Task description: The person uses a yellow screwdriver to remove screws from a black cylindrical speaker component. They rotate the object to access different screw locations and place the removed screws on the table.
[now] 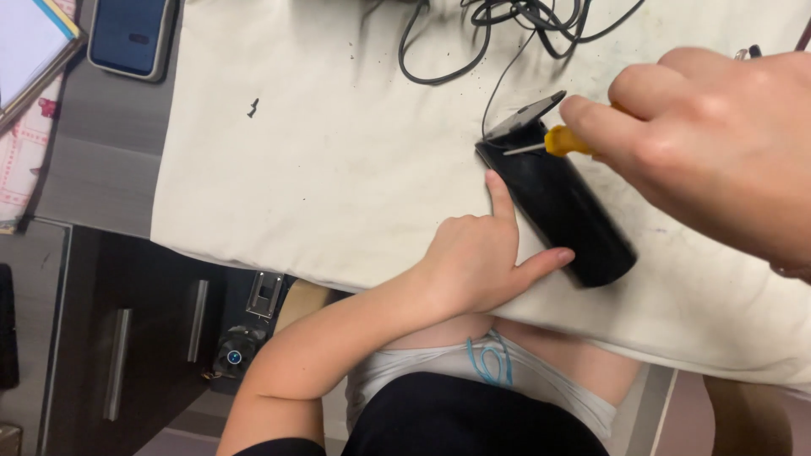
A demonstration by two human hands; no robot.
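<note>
Two hands are seen on the black case, its long axis running from upper left to lower right on the cloth: the left hand is spread against its near side, while the screwdriver is gripped by the right hand at the top end.

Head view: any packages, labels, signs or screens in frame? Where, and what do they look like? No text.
Phone: top left, on the grey desk beside the white cloth; flat rounded rectangle, dark blue face, grey rim, screen dark.
Notebook or booklet: top-left corner, cut off by the frame; pale cover, yellow edge.
No packages, labels or signs can be made out.
</note>
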